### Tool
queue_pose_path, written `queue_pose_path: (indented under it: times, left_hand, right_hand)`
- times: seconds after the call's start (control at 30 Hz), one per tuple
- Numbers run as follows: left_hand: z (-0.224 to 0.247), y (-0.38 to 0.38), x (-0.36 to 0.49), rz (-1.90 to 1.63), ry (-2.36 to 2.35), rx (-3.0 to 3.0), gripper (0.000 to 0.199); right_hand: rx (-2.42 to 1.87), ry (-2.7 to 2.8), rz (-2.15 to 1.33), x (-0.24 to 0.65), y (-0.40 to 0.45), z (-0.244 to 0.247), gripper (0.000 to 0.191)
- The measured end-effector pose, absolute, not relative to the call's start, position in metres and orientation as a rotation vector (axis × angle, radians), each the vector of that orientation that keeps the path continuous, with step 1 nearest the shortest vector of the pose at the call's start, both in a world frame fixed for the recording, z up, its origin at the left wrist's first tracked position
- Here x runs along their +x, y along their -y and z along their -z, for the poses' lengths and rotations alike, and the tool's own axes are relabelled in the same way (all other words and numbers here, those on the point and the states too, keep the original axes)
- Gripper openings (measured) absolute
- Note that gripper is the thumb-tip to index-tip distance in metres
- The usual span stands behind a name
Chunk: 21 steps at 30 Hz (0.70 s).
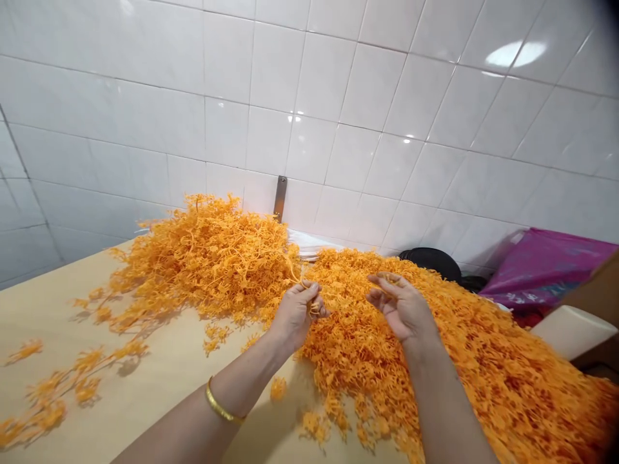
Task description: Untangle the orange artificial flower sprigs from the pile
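"Left hand, doing what?"

"Closing tightly, pinching a thin strand of the orange artificial flower sprigs between thumb and fingers, and wearing on the forearm a gold bangle."

"And right hand?"

"Spreading open, palm turning upward, fingers curving a little. Holding some strand at the fingertips? Too small to tell."

"Sprigs lying where?"

"Piling high at 10 o'clock from left hand, heaping thickly under and at 4 o'clock from right hand, and scattering in small pieces at 8 o'clock, over the pale wooden tabletop."

"Anything further?"

"Standing at 12 o'clock, a metal bracket on white tile wall; lying at 2 o'clock from right hand, a magenta plastic bag."
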State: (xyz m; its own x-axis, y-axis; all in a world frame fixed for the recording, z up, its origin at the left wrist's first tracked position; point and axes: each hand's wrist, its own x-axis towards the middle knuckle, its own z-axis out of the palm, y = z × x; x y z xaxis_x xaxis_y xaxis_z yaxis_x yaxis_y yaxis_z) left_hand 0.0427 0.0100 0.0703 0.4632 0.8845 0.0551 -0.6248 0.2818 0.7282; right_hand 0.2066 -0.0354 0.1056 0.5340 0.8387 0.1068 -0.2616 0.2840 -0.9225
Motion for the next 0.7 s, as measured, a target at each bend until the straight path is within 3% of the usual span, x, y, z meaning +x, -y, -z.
queue_pose_path:
  times: [0.13, 0.3, 0.57, 0.7]
  left_hand:
    - [-0.071, -0.014, 0.040, -1.092, -0.401, 0.748, 0.016]
    - [-0.071, -0.013, 0.041, -1.081, -0.411, 0.695, 0.018]
    - [-0.069, -0.015, 0.040, -1.008, -0.493, 0.799, 0.032]
    - [-0.066, -0.017, 0.039, -0.899, -0.562, 0.932, 0.025]
  right_hand:
    - [-1.083, 0.788, -0.998, 0.197, 0.028, -0.092, 0.037]
    - [-1.128, 1.018, -1.168, 0.186, 0.027, -0.084, 0.036]
    - [-1.181, 1.190, -1.043, 0.171, 0.018, -0.064, 0.030]
    - [-1.143, 1.222, -1.052, 0.171, 0.019, -0.066, 0.031]
